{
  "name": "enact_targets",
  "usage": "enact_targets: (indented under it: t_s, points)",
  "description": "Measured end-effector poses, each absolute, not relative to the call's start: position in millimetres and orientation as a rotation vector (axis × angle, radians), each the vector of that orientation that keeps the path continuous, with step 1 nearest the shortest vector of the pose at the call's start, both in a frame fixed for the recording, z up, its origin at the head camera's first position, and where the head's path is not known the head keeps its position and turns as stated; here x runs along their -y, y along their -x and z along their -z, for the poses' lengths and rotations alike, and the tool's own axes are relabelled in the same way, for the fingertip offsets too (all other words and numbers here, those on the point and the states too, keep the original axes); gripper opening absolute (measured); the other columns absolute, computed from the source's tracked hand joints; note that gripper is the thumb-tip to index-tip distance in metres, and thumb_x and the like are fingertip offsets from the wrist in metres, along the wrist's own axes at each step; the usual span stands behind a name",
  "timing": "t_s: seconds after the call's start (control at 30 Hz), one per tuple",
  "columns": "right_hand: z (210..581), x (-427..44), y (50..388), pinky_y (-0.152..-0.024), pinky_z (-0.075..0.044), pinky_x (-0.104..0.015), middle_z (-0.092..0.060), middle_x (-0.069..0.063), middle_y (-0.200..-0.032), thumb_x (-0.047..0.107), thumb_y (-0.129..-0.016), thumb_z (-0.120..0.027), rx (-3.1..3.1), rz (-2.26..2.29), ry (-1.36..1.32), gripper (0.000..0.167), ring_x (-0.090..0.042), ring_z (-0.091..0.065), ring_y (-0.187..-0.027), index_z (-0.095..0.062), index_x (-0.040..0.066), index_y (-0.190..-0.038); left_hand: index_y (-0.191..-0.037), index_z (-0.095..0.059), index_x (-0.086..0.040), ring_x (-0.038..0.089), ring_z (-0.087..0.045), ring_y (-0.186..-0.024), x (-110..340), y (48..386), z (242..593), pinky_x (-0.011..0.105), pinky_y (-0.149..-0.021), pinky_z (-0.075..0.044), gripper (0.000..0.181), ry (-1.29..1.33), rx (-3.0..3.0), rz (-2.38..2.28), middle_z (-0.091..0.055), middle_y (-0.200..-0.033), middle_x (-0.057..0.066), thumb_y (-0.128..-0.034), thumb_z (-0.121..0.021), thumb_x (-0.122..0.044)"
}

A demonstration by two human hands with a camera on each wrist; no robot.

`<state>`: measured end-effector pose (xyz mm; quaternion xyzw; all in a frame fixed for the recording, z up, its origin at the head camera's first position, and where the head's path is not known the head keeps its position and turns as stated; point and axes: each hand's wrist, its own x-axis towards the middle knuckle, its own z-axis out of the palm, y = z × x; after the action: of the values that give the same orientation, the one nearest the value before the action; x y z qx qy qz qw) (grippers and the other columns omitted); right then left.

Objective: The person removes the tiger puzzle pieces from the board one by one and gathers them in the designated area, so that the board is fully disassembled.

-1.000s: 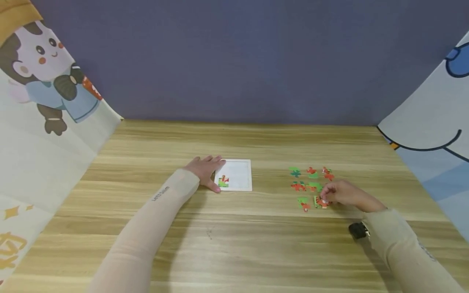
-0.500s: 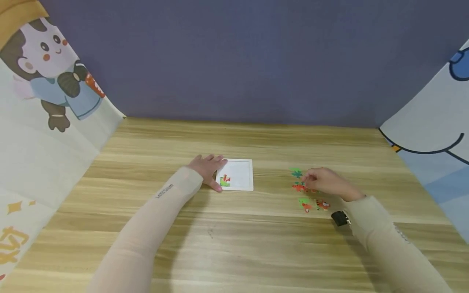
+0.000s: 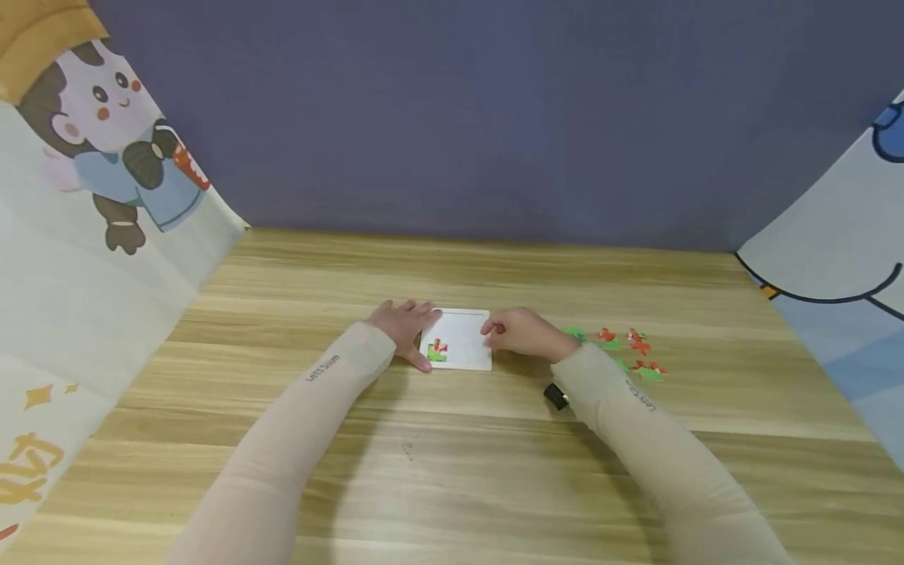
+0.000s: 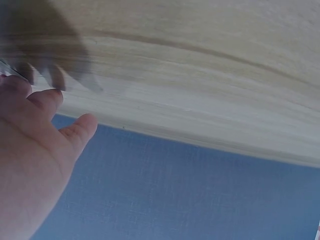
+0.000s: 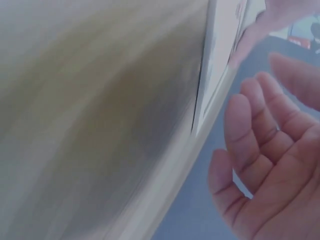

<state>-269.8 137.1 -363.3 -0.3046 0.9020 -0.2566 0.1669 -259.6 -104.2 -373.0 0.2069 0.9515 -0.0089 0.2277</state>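
Note:
My left hand point(image 3: 404, 326) rests spread over the left edge of a white square puzzle tray point(image 3: 464, 366), thumb at the near left corner. One red-and-green puzzle piece point(image 3: 437, 350) lies in that corner of the tray. My right hand point(image 3: 526, 333) is at the tray's right edge with bent fingers. In the right wrist view the right hand point(image 5: 280, 165) has curled fingers and its thumb close to them; no piece shows there, and the head view does not show what lies between the fingertips. The left wrist view shows part of the left hand point(image 4: 35, 145).
Several loose red-and-green puzzle pieces point(image 3: 638, 343) lie on the wooden table point(image 3: 452, 486) to the right, some hidden by my right sleeve. A black wrist device point(image 3: 556, 395) sits under the right cuff. A dark blue partition point(image 3: 466, 118) stands behind the table.
My right hand has moved left from the loose pieces to the right edge of the tray. The left hand stays on the tray's left edge. The head view has shifted slightly.

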Motion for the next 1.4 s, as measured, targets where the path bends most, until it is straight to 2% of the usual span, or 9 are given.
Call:
enact_targets:
  t_s: [0.13,0.43,0.7,1.03,1.1,1.17,1.3,1.4]
  points:
    - [366,-112,273,-0.083,-0.051,-0.037,-0.07,-0.011,-0.103,0.012,-0.089,-0.066,-2.565,0.645,0.887,0.023,-0.022,-0.062,-0.093,-0.07,0.002,-0.109,-0.156,-0.013,-0.019,0.029,-0.01,-0.145,103,257,372,0.054,-0.114,-0.01,0.109,-0.56,-2.625,0.028,-0.007,-0.16,0.003,-0.0732,-0.071,-0.061]
    - [368,-80,273,-0.083,-0.051,-0.035,-0.07,-0.011,-0.106,0.012,-0.085,-0.069,-2.567,0.51,0.91,0.032,-0.021,-0.063,-0.091,-0.067,0.001,-0.116,-0.155,-0.013,-0.019,0.03,-0.011,-0.145,101,253,365,0.054,-0.114,-0.009,0.107,-0.544,-2.621,0.045,-0.008,-0.16,0.003,-0.0744,-0.07,-0.059]
    - [369,-66,268,-0.097,-0.046,-0.041,-0.065,-0.01,-0.12,0.011,-0.087,-0.067,-2.49,0.462,0.851,0.034,-0.026,-0.059,-0.111,-0.066,0.005,-0.121,-0.155,-0.014,-0.025,0.032,-0.014,-0.144,103,257,368,0.056,-0.114,-0.01,0.105,-0.586,-2.619,0.109,-0.008,-0.16,0.003,-0.0748,-0.069,-0.062]
    - [368,-64,265,-0.101,-0.042,-0.045,-0.061,-0.012,-0.126,0.011,-0.087,-0.068,-2.491,0.469,0.797,0.033,-0.028,-0.054,-0.119,-0.066,0.007,-0.12,-0.155,-0.014,-0.027,0.031,-0.013,-0.145,104,259,372,0.056,-0.114,-0.009,0.106,-0.613,-2.624,0.105,-0.008,-0.16,0.001,-0.0727,-0.068,-0.065]
    - [367,-65,265,-0.099,-0.043,-0.044,-0.063,-0.012,-0.123,0.011,-0.087,-0.067,-2.502,0.48,0.773,0.031,-0.027,-0.056,-0.115,-0.066,0.007,-0.118,-0.155,-0.014,-0.027,0.031,-0.013,-0.145,104,260,373,0.056,-0.114,-0.009,0.106,-0.618,-2.625,0.1,-0.008,-0.16,0.001,-0.0722,-0.068,-0.066]
    - [367,-66,266,-0.095,-0.045,-0.04,-0.066,-0.01,-0.115,0.012,-0.087,-0.068,-2.518,0.504,0.769,0.027,-0.023,-0.059,-0.105,-0.066,0.008,-0.114,-0.155,-0.014,-0.028,0.03,-0.013,-0.145,105,262,376,0.056,-0.114,-0.009,0.107,-0.62,-2.627,0.095,-0.009,-0.16,0.001,-0.0715,-0.068,-0.067]
    - [364,-69,267,-0.071,-0.047,-0.027,-0.067,-0.007,-0.093,0.009,-0.086,-0.068,-2.539,0.639,0.774,0.017,-0.014,-0.055,-0.074,-0.066,0.004,-0.102,-0.155,-0.014,-0.028,0.03,-0.013,-0.145,105,263,377,0.056,-0.114,-0.009,0.107,-0.615,-2.624,0.099,-0.01,-0.16,0.001,-0.0713,-0.068,-0.067]
    - [364,-71,267,-0.06,-0.041,-0.022,-0.065,-0.006,-0.087,0.005,-0.085,-0.065,-2.523,0.751,0.766,0.01,-0.011,-0.049,-0.064,-0.064,0.002,-0.095,-0.155,-0.015,-0.027,0.029,-0.013,-0.145,105,264,377,0.056,-0.114,-0.01,0.106,-0.621,-2.624,0.105,-0.01,-0.16,0.002,-0.0715,-0.067,-0.067]
